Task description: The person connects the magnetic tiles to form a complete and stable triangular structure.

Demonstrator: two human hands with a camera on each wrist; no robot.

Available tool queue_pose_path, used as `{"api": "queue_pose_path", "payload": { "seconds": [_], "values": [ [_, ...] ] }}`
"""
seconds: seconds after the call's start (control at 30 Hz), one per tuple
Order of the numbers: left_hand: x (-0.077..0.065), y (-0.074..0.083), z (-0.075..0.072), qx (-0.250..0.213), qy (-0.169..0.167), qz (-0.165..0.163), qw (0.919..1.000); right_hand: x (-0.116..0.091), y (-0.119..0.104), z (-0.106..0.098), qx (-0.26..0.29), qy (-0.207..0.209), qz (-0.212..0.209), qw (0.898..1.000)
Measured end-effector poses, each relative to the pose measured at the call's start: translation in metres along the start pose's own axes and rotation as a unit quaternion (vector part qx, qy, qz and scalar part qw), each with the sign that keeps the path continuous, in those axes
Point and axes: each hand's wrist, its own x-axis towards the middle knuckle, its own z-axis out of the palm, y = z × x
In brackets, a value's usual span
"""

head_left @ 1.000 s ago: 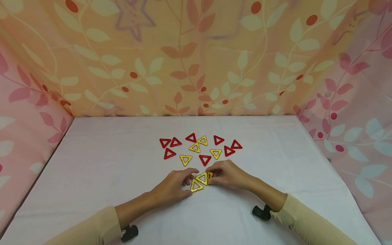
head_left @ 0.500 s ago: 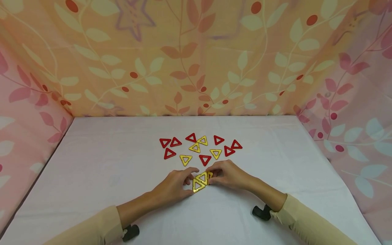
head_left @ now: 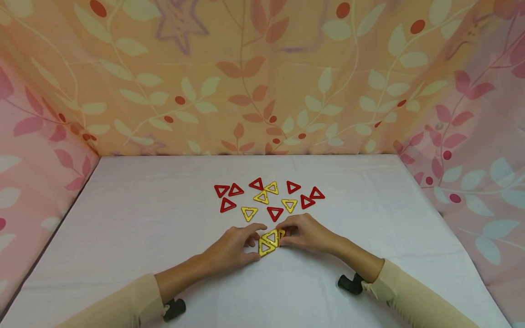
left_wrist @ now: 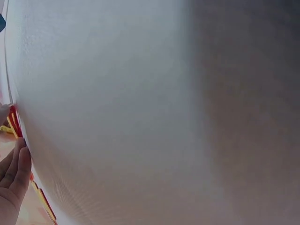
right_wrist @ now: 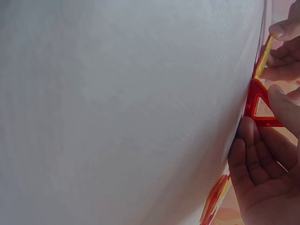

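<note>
In the head view, three yellow triangular magnetic tiles sit together between my hands. My left hand [head_left: 233, 247] grips the left tile [head_left: 267, 252], its thumb at the lower corner and fingers along the upper left side. That tile lies edge to edge with the middle tile [head_left: 276, 238]. My right hand [head_left: 308, 233] pinches the right-hand tile [head_left: 281, 233], which fingers partly cover and which looks raised. In the right wrist view, a red triangular tile [right_wrist: 251, 105] stands tilted up by the right thumb and fingers; the left thumb touches a yellow tile edge [right_wrist: 263, 58].
Beyond the hands, several loose triangular tiles lie scattered, among them a red one [head_left: 275, 209], a yellow one [head_left: 249, 209] and another red one [head_left: 228, 208]. White cloth [head_left: 143, 205] covers the table. Patterned fabric [head_left: 287, 114] hangs behind and at both sides.
Over the last second my left hand has slid the left yellow tile slightly right, up against the middle one. My right hand stays in place. The loose tiles have not moved.
</note>
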Motion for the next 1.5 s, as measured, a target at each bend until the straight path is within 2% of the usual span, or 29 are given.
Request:
{"api": "queue_pose_path", "payload": {
  "seconds": [0.57,0.77,1.1,1.5],
  "values": [
    [0.001,-0.005,-0.002,-0.037,0.003,0.007,0.9993,0.001,0.003,0.001,-0.002,0.001,0.002,1.0],
    [0.004,-0.004,-0.002,-0.065,0.013,0.024,0.9975,0.0,0.003,0.002,0.002,0.003,-0.005,1.0],
    [0.01,-0.001,0.0,-0.116,0.031,0.033,0.9922,0.001,0.005,0.003,0.006,0.003,-0.016,1.0],
    [0.016,0.003,0.002,-0.155,0.031,0.0,0.9874,0.003,0.001,0.004,-0.012,0.005,-0.01,1.0]
  ]
}}
